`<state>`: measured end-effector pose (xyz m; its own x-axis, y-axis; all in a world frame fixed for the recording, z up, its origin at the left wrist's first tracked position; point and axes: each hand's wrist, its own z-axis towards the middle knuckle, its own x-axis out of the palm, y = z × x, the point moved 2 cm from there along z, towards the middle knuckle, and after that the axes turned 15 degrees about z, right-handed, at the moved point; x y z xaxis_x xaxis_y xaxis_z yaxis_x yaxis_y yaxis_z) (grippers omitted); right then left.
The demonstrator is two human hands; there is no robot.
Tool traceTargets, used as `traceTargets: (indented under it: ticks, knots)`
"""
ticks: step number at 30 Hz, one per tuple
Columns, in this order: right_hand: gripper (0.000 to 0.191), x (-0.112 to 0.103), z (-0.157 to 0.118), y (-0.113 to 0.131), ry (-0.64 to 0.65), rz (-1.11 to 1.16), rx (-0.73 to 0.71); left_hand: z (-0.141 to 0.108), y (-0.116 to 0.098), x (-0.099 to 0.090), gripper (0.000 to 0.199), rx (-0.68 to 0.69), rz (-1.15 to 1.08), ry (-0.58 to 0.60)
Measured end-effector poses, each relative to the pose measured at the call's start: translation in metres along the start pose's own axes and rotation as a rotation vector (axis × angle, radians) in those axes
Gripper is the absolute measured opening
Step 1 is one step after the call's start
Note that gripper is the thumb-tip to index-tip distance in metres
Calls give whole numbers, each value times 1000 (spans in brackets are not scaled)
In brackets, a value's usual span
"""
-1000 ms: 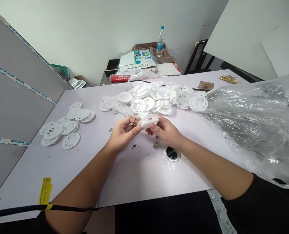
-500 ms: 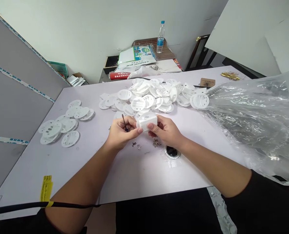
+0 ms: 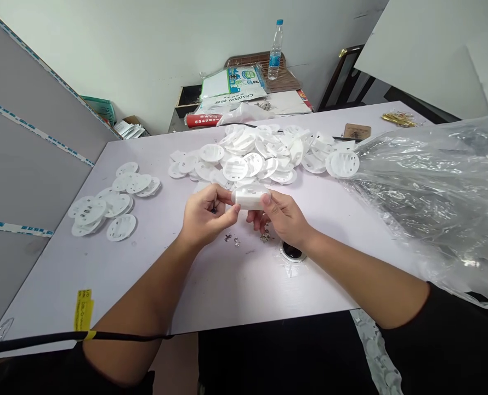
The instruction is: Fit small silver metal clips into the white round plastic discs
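A white plastic part (image 3: 250, 198), box-like with a rounded top, is held above the table between both hands. My left hand (image 3: 205, 216) pinches its left end with thumb and fingers. A small dark bit of a thin tool (image 3: 214, 209) shows inside that palm; the rest of it is hidden. My right hand (image 3: 287, 219) grips the right end, thumb on the near face. Below the hands lie small metal clips (image 3: 236, 242) and a little heap of metal pieces (image 3: 265, 236). Beside my right wrist sits a round black disc with a white rim (image 3: 292, 252).
A large pile of round white plastic pieces (image 3: 236, 168) lies behind the hands, and a smaller group (image 3: 120, 227) at left. A clear plastic bag (image 3: 433, 203) covers the right side. A black cable (image 3: 124, 336) crosses my left forearm. A water bottle (image 3: 274, 52) stands at the back.
The white part has tilted and now shows a narrower face toward me. The thin tool, seen upright in my left hand before, is now mostly hidden. The view has shifted slightly.
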<state>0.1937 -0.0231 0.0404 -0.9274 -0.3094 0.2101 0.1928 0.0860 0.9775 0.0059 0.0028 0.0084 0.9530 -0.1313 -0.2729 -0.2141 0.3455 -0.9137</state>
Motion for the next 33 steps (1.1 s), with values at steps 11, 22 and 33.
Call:
traceTargets:
  ticks: [11, 22, 33]
  knots:
    - [36, -26, 6, 4, -61, -309, -148, 23, 1, -72, 17, -19, 664, 271]
    - [41, -27, 8, 3, -73, -418, -228, 18, 27, -78, 15, -144, 766, 571]
    - [39, -29, 10, 2, -74, -420, -219, 17, 19, -64, 18, -128, 840, 549]
